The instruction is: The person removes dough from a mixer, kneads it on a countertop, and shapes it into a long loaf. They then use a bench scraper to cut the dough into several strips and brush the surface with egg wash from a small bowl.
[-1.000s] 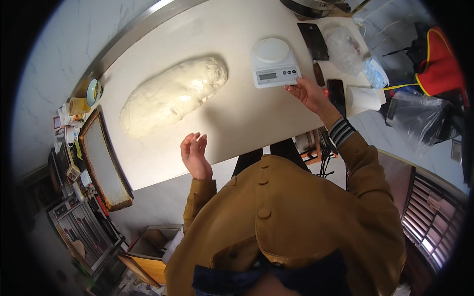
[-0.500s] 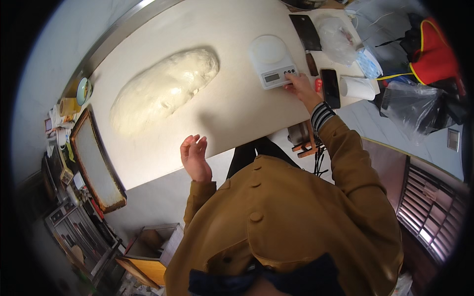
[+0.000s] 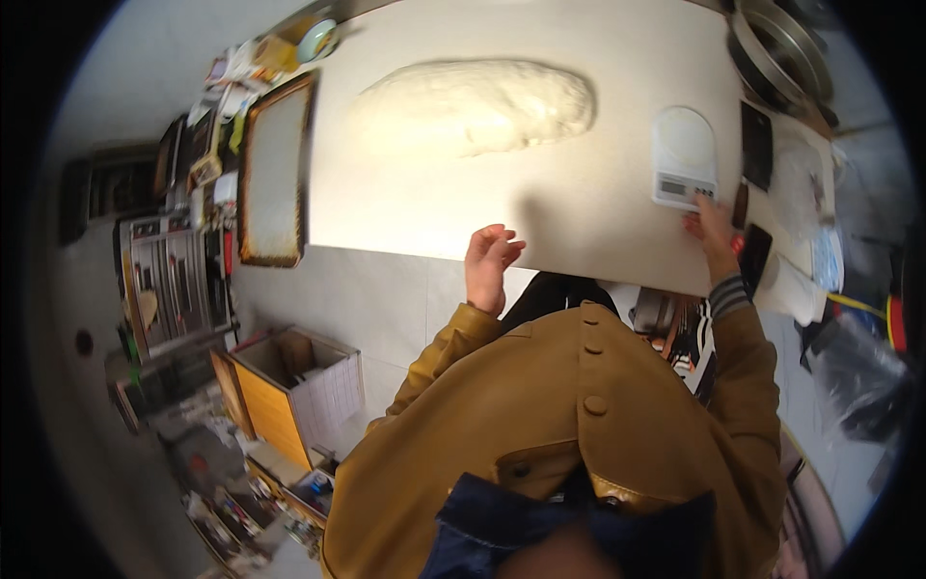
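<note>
A long, pale slab of dough (image 3: 482, 101) lies on the light worktop (image 3: 415, 207), toward its far side. To its right stands a white kitchen scale (image 3: 685, 145) with a round platform, a small display and dark buttons, nothing on it. My right hand (image 3: 712, 232) is at the scale's near edge, a fingertip by the buttons and the other fingers loosely bent, slightly blurred. It holds nothing. Over the worktop's front edge hovers my left hand (image 3: 490, 265), empty, its fingers loosely curled and apart. That hand touches neither dough nor scale.
A rust-edged tray (image 3: 275, 174) lies at the worktop's left end, near a green bowl (image 3: 317, 41). Right of the scale are a cleaver (image 3: 756, 145), a black phone (image 3: 754, 253) and a white cup (image 3: 786, 289). Metal pans (image 3: 776, 58) stand at the far right.
The whole view has swung left, so the worktop's things sit further right in the picture. My right hand stays at the scale's buttons; my left hand remains raised and empty.
</note>
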`<state>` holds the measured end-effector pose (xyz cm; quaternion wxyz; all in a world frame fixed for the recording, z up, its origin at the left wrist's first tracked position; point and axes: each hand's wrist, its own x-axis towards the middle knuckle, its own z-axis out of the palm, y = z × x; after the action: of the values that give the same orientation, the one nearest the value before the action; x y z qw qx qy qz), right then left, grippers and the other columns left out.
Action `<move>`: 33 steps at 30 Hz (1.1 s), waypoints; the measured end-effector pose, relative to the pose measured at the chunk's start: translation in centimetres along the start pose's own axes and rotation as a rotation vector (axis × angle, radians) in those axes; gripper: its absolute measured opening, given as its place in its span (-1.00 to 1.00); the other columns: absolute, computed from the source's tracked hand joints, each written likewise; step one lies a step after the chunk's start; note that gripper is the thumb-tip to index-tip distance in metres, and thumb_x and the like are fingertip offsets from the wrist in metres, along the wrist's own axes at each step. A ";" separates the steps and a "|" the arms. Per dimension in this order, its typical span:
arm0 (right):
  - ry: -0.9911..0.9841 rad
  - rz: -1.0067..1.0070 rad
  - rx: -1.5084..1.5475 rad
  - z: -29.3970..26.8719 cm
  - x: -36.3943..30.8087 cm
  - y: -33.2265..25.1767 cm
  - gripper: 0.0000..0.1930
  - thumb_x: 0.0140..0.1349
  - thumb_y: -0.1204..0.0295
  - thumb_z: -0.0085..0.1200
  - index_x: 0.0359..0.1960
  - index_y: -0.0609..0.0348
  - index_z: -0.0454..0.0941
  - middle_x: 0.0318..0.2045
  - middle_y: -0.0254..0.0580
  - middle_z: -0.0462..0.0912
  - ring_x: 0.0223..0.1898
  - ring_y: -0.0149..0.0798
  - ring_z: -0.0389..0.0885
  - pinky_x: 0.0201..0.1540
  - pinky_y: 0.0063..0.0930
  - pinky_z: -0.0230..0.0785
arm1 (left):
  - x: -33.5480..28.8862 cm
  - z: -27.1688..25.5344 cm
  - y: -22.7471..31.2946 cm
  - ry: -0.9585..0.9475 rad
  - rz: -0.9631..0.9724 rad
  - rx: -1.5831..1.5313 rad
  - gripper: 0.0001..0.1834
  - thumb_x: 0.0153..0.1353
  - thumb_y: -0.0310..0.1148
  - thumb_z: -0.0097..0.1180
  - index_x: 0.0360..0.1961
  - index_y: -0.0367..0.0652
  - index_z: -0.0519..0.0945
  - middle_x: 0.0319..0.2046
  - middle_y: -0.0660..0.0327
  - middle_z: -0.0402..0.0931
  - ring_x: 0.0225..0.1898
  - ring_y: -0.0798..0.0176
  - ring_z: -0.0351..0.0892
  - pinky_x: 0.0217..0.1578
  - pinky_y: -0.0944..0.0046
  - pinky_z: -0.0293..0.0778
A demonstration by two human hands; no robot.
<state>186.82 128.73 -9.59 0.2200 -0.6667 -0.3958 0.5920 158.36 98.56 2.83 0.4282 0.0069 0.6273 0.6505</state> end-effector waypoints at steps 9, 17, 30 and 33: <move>-0.261 -0.190 0.165 2.5 -4.6 -3.5 -0.70 0.38 0.32 0.01 0.04 0.24 0.43 -0.24 -0.18 0.59 -0.24 -0.31 0.62 -0.16 -0.48 0.51 | 2.8 -0.5 2.7 -0.025 0.019 0.029 -0.70 0.40 -0.36 -0.06 0.08 -0.28 0.42 -0.05 0.11 0.50 -0.06 0.14 0.59 0.06 0.18 0.47; -1.156 0.066 0.838 15.9 -15.5 -10.9 -0.81 0.45 0.32 -0.07 -0.09 0.15 0.48 -0.08 -0.10 0.56 0.02 -0.18 0.51 0.18 -0.32 0.36 | 5.3 3.2 8.0 -0.354 0.162 0.079 -0.70 0.41 -0.34 0.03 0.03 -0.31 0.58 -0.10 0.17 0.61 -0.13 0.32 0.59 0.01 0.29 0.50; -0.964 -0.129 0.848 27.3 -23.1 -12.8 -0.76 0.48 0.36 -0.16 0.07 0.19 0.40 0.18 0.03 0.42 0.21 -0.09 0.42 0.31 -0.16 0.29 | 8.7 -1.9 13.0 -0.383 0.524 0.132 -0.72 0.18 -0.65 0.23 -0.06 -0.29 0.60 -0.12 0.22 0.54 -0.14 0.36 0.62 -0.10 0.38 0.54; -0.872 -0.349 0.705 28.3 -24.2 -12.8 -0.72 0.51 0.35 -0.24 0.11 0.21 0.37 0.23 -0.02 0.36 0.23 -0.11 0.40 0.28 -0.17 0.31 | 8.8 -2.4 13.5 -0.368 0.393 0.085 -0.77 0.16 -0.64 0.25 -0.13 -0.31 0.60 -0.18 0.24 0.56 -0.20 0.40 0.62 -0.16 0.39 0.54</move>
<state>156.47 112.20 9.29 0.3397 -0.1734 -0.3326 0.8625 144.01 103.66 8.77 0.4000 0.2644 0.5523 0.6820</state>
